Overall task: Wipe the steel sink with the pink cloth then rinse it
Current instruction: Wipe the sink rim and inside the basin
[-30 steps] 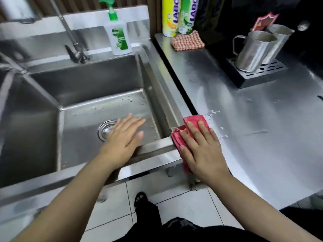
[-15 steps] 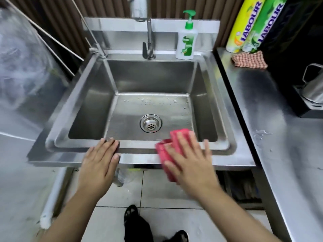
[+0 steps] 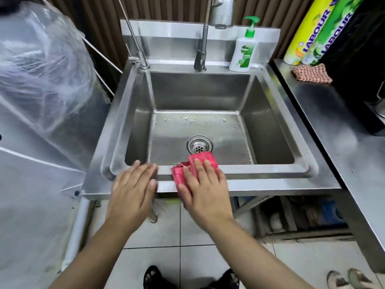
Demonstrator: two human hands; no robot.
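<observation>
A square stainless steel sink [image 3: 270,170] fills the middle of the view, seen from above on its steel frame over a pale tiled floor [image 3: 198,257]. To its left hangs a large sheet of crinkled clear plastic [image 3: 41,69]. To its right runs a long stainless steel counter [image 3: 333,132].

Two bare forearms reach in from the bottom edge. The left hand [image 3: 133,192] lies flat on the sink's front rim, fingers straight and close together, holding nothing. The right hand [image 3: 205,192] lies just beside it, also flat with fingers straight, pressing down on a folded pink cloth [image 3: 202,158]. The cloth sits on the front rim near its middle, and its far edge hangs over the basin just in front of the drain.

At the back of the counter stand two tall cylinders, one yellow [image 3: 308,32] and one green [image 3: 331,34], each printed with LABOUR in blue capitals. A white pump bottle with a green top [image 3: 242,53] stands on the sink's back right corner; its green label reads Dettol. A tall steel tap [image 3: 203,46] rises from the back ledge. A crumpled red-and-white checked cloth [image 3: 312,73] lies on the counter before the cylinders. A round steel drain strainer [image 3: 199,145] sits in the basin floor, with water droplets [image 3: 193,119] scattered beyond it.
</observation>
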